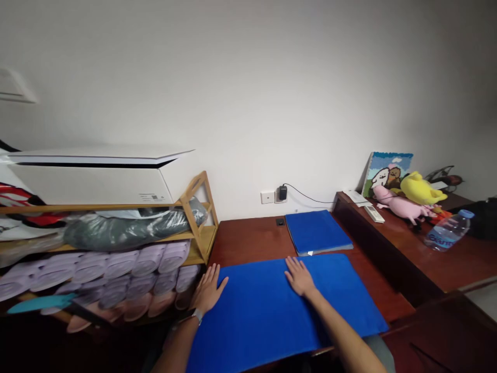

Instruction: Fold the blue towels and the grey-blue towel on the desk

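Note:
A large blue cloth or mat (256, 316) lies spread over the front of the reddish-brown table (248, 238). My left hand (209, 290) rests on its left edge, fingers apart, with a watch strap at the wrist. Flat on the mat near its far edge lies my right hand (300, 277), its fingers spread. Neither hand grips anything. Behind the right hand, close to the wall, is a folded blue cloth (318, 230) with a grey underside and a small white tag.
On the left stands a wooden rack (200, 228) with slippers (142, 259), a bagged grey item (128, 230) and a white box (93, 184). A raised right-hand surface holds a water bottle (446, 233), plush toys (404, 204) and a remote (374, 214). A plugged charger (283, 193) trails a cable.

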The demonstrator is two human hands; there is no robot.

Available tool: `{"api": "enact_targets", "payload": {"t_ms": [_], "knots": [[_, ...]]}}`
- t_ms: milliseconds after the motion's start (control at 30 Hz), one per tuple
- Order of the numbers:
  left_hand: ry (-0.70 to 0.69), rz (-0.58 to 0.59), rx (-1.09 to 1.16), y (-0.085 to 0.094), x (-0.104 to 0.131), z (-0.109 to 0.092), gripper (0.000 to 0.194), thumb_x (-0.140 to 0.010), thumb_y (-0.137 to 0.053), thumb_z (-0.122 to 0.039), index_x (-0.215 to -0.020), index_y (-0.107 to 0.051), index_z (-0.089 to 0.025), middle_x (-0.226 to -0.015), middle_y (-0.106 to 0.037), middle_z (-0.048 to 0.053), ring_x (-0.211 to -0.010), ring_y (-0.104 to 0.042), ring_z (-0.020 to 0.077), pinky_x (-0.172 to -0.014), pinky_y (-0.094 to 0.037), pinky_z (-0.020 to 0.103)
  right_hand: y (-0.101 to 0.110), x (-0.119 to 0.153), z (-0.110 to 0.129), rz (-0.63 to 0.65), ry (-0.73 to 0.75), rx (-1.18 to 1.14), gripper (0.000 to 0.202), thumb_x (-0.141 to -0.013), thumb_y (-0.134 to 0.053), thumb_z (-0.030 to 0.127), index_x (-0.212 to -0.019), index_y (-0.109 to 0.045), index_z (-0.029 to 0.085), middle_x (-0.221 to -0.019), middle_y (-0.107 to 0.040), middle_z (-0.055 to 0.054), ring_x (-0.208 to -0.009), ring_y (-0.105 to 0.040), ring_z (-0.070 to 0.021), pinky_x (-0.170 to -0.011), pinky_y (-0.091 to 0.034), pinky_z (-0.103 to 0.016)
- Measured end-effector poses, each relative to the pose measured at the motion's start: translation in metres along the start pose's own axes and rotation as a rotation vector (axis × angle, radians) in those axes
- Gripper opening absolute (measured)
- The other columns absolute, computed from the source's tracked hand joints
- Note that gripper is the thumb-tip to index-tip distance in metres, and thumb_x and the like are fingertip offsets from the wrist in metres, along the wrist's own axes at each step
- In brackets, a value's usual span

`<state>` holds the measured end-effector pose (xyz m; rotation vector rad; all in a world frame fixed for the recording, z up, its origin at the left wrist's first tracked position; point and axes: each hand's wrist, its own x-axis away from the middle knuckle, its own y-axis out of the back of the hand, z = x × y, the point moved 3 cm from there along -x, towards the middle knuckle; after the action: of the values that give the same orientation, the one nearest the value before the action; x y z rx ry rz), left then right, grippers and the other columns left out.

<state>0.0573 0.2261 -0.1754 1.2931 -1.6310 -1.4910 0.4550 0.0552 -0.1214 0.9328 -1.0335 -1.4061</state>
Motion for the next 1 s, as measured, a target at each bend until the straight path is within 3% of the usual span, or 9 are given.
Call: {"api": "enact_targets", "payload": {"t_ms": [167, 267, 333, 467, 600, 700, 767, 867, 1000], "knots": [[-0.016, 0.004, -0.019, 0.000, 0.000, 0.003, 0.089, -0.104, -0.034, -0.068, -0.168, -0.045, -0.007, -0.176, -0.044, 0.022, -0.166, -0.039, 0.0360, -0.133, -0.036, 0.054, 0.045, 0.049, -0.164, 0.000, -0.448, 0.139, 0.070, -0.113, -0.022, 0.048, -0.178, -0.027, 0.021, -0.184, -0.027, -0.005, -0.171, -0.023, -0.0248, -0.138, -0.019, -0.048], [-0.009, -0.013, -0.011, 0.000, 0.001, 0.004, 0.089, -0.104, -0.033, -0.068, -0.168, -0.044, -0.007, -0.176, -0.044, 0.021, -0.166, -0.038, 0.0360, -0.134, -0.034, 0.054, 0.055, 0.064, -0.219, 0.011, -0.590, 0.167, 0.072, -0.112, -0.019, 0.048, -0.178, -0.025, 0.020, -0.185, -0.023, -0.004, -0.171, -0.022, -0.0241, -0.138, -0.021, -0.044], [-0.011, -0.020, 0.001, 0.000, 0.001, 0.004, 0.089, -0.104, -0.034, -0.069, -0.168, -0.045, -0.008, -0.176, -0.045, 0.021, -0.166, -0.038, 0.0366, -0.135, -0.034, 0.054, 0.053, 0.065, -0.231, 0.005, -0.589, 0.176, 0.073, -0.112, -0.016, 0.048, -0.179, -0.023, 0.019, -0.185, -0.022, -0.004, -0.171, -0.022, -0.0240, -0.138, -0.019, -0.044], [-0.012, -0.026, 0.010, 0.000, 0.002, 0.003, 0.087, -0.105, -0.034, -0.068, -0.168, -0.045, -0.010, -0.176, -0.046, 0.020, -0.166, -0.037, 0.0357, -0.135, -0.034, 0.055, 0.047, 0.064, -0.230, 0.016, -0.581, 0.197, 0.073, -0.111, -0.015, 0.046, -0.179, -0.021, 0.019, -0.185, -0.022, -0.004, -0.172, -0.020, -0.0244, -0.138, -0.020, -0.046], [-0.001, -0.013, -0.004, 0.003, 0.003, 0.000, 0.087, -0.105, -0.033, -0.068, -0.169, -0.044, -0.009, -0.177, -0.043, 0.019, -0.167, -0.037, 0.0340, -0.134, -0.035, 0.053, 0.060, 0.060, -0.227, 0.086, -0.601, 0.213, 0.073, -0.110, -0.020, 0.042, -0.178, -0.024, 0.017, -0.185, -0.023, -0.007, -0.171, -0.024, -0.0258, -0.137, -0.023, -0.048], [-0.007, -0.018, -0.005, 0.003, 0.004, -0.003, 0.085, -0.106, -0.034, -0.067, -0.168, -0.045, -0.010, -0.177, -0.044, 0.019, -0.166, -0.038, 0.0340, -0.134, -0.035, 0.052, 0.074, 0.048, -0.215, 0.098, -0.614, 0.220, 0.071, -0.109, -0.022, 0.037, -0.176, -0.031, 0.015, -0.182, -0.031, -0.011, -0.169, -0.028, -0.0293, -0.137, -0.023, -0.054], [-0.006, -0.029, -0.004, 0.002, 0.005, -0.003, 0.084, -0.106, -0.034, -0.066, -0.169, -0.045, -0.011, -0.177, -0.044, 0.018, -0.166, -0.038, 0.0338, -0.134, -0.035, 0.052, 0.077, 0.035, -0.186, 0.022, -0.573, 0.240, 0.070, -0.110, -0.020, 0.034, -0.175, -0.034, 0.011, -0.181, -0.033, -0.014, -0.170, -0.026, -0.0308, -0.138, -0.020, -0.055], [-0.005, -0.047, -0.002, -0.001, 0.004, -0.002, 0.083, -0.106, -0.034, -0.067, -0.169, -0.045, -0.013, -0.177, -0.044, 0.017, -0.166, -0.038, 0.0332, -0.134, -0.035, 0.052, 0.063, 0.009, -0.099, -0.152, -0.343, 0.197, 0.070, -0.112, -0.020, 0.035, -0.171, -0.042, 0.005, -0.178, -0.039, -0.017, -0.170, -0.028, -0.0317, -0.139, -0.019, -0.049], [0.000, -0.055, 0.005, -0.005, 0.003, -0.001, 0.085, -0.106, -0.033, -0.067, -0.168, -0.045, -0.011, -0.177, -0.045, 0.017, -0.167, -0.038, 0.0326, -0.135, -0.034, 0.051, 0.011, -0.019, 0.043, -0.124, 0.068, -0.002, 0.069, -0.114, -0.028, 0.046, -0.174, -0.036, 0.014, -0.180, -0.036, -0.010, -0.169, -0.029, -0.0282, -0.138, -0.023, -0.048]]}}
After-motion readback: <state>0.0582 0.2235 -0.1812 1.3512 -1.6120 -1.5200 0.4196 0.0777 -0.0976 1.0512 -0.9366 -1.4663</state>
